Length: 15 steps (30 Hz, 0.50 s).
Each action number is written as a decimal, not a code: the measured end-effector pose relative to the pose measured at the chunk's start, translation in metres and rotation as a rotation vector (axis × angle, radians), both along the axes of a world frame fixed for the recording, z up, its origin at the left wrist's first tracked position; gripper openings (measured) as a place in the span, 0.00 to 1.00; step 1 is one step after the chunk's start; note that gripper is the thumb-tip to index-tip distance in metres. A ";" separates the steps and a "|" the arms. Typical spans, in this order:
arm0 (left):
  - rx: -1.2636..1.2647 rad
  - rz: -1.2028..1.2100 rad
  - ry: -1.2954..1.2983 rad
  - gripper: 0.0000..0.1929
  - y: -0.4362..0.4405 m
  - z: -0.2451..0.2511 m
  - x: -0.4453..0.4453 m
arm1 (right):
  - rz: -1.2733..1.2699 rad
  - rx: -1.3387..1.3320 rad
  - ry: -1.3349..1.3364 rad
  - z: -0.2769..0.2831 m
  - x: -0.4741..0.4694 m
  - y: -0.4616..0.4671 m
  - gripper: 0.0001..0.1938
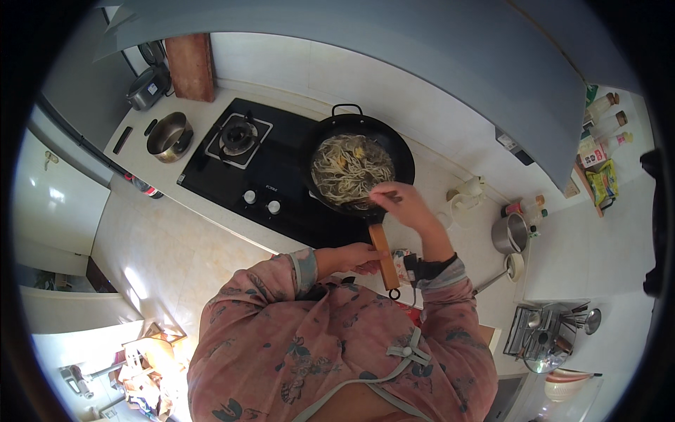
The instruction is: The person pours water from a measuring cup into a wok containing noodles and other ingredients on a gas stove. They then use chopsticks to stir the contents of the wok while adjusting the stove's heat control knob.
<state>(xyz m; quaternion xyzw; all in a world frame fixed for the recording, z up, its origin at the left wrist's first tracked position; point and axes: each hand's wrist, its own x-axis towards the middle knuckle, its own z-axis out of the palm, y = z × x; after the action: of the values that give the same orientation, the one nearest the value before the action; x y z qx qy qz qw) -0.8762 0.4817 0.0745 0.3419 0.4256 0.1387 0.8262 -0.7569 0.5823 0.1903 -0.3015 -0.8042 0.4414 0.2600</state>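
A black wok (403, 158) stands on the right side of the gas cooktop. Pale noodles (350, 171) lie in liquid inside it, with a few yellow pieces on top. Its wooden handle (384, 261) points back towards my body, and my left hand (361, 257) grips it from the left side. Over the wok's near right rim is my right hand (401, 203), its fingers bent and bunched together. Something thin and dark shows by those fingers, but whether they hold it is unclear.
The black glass cooktop (287, 174) has a bare left burner (239, 136). A steel pot (170, 138) stands left of it, near a wooden cutting board (191, 67). On the right are a translucent cup (464, 210) and a metal pot (510, 233). A range hood (369, 26) overhangs the wok.
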 end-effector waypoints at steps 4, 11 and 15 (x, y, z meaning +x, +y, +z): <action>0.021 0.017 0.003 0.29 -0.003 0.002 0.000 | -0.023 0.237 0.006 -0.007 -0.018 0.003 0.07; 0.032 0.022 0.002 0.28 -0.002 0.001 -0.001 | -0.140 0.202 0.107 0.003 -0.024 0.006 0.05; 0.026 0.021 0.011 0.27 -0.001 -0.004 0.000 | 0.192 0.385 0.055 -0.014 -0.049 -0.008 0.05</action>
<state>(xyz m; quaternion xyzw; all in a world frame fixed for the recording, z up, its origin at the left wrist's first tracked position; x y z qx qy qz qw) -0.8758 0.4807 0.0707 0.3489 0.4318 0.1510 0.8179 -0.8062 0.5743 0.1767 -0.1559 -0.8913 0.3105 0.2915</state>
